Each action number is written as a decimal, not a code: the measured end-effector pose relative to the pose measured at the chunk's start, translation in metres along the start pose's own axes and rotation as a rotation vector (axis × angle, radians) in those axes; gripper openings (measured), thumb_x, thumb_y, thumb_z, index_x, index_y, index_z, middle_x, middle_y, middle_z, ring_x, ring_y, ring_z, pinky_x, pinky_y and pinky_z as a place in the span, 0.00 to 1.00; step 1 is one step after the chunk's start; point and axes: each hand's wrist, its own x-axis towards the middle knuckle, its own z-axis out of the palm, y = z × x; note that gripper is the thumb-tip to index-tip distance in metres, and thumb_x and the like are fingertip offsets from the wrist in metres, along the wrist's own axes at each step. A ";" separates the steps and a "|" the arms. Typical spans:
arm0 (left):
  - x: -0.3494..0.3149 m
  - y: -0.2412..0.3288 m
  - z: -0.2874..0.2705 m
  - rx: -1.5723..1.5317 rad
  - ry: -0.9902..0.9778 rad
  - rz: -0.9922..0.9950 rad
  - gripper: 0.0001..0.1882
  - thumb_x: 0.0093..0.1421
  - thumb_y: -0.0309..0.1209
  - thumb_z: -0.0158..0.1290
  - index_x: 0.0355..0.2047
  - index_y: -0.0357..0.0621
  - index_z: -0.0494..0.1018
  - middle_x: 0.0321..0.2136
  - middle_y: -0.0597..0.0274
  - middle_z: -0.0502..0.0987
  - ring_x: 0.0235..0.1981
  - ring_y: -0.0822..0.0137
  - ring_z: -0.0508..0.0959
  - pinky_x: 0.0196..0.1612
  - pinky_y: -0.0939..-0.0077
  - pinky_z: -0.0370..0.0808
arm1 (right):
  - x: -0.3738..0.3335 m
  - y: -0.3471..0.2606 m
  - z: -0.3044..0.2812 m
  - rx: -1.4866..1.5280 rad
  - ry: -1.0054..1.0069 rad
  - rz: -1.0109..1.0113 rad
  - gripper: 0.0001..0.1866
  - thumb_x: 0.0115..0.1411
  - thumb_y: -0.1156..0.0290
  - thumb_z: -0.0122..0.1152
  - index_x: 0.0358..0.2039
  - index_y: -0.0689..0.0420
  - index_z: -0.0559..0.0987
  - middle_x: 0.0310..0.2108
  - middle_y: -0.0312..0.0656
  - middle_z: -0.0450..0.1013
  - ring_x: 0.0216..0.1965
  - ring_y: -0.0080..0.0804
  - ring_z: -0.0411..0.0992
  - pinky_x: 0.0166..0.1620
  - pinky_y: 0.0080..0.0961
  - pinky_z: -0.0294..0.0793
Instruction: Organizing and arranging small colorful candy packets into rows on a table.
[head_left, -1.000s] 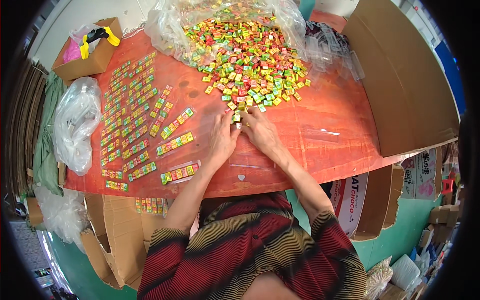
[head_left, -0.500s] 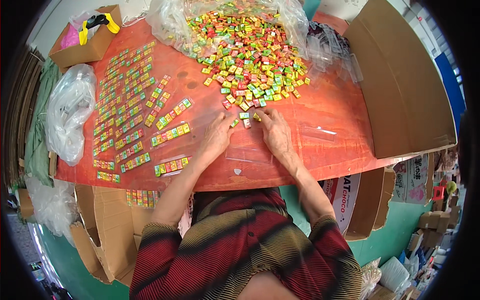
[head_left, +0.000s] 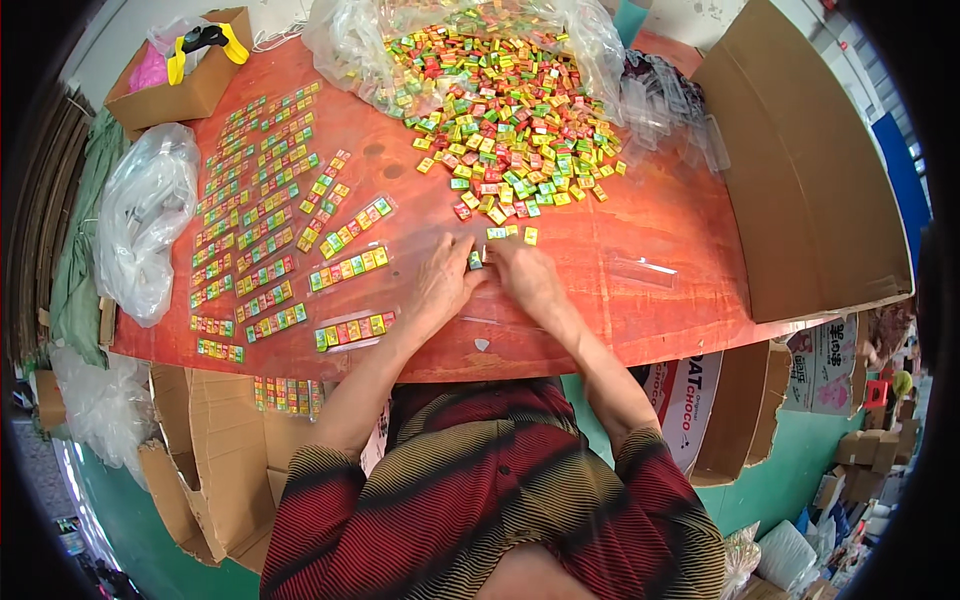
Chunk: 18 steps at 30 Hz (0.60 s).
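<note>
Red table [head_left: 690, 240], on which a heap of small boxes [head_left: 535, 150] is spread. One green-and-white box [head_left: 475, 260] is pinched at the fingertips of the left hand [head_left: 443, 283], near the heap, beside the right hand [head_left: 527, 276]; whether anything is gripped by its bent fingers cannot be told. Box rows [head_left: 348, 268] are laid at left.

Red tabletop [head_left: 690, 240], heap of tiny bright blocks [head_left: 530, 145] near the far edge, rows of blocks [head_left: 264, 274] toward the left edge, brown box [head_left: 180, 102] at the far left corner, tall cardboard [head_left: 800, 170] by the right edge
</note>
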 end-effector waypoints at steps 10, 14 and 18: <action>0.006 0.008 0.002 -0.005 -0.032 -0.004 0.18 0.46 0.28 0.58 0.38 0.41 0.69 0.34 0.50 0.65 0.36 0.48 0.70 0.37 0.59 0.68 | 0.077 0.008 0.018 -0.211 -0.088 -0.188 0.07 0.48 0.72 0.54 0.30 0.56 0.74 0.29 0.50 0.70 0.30 0.46 0.72 0.29 0.39 0.70; 0.005 0.011 0.003 -0.026 0.015 0.060 0.17 0.45 0.27 0.58 0.37 0.41 0.68 0.34 0.50 0.65 0.35 0.48 0.71 0.35 0.58 0.70 | 0.066 0.020 0.005 -0.012 -0.040 -0.192 0.13 0.47 0.67 0.58 0.34 0.56 0.75 0.31 0.49 0.70 0.32 0.45 0.72 0.33 0.37 0.71; 0.008 0.015 -0.004 -0.065 -0.081 0.004 0.16 0.46 0.26 0.57 0.38 0.42 0.70 0.34 0.50 0.66 0.36 0.48 0.71 0.37 0.59 0.69 | 0.044 0.027 -0.022 0.225 0.000 0.008 0.16 0.49 0.66 0.60 0.38 0.57 0.74 0.35 0.48 0.69 0.36 0.44 0.70 0.39 0.35 0.68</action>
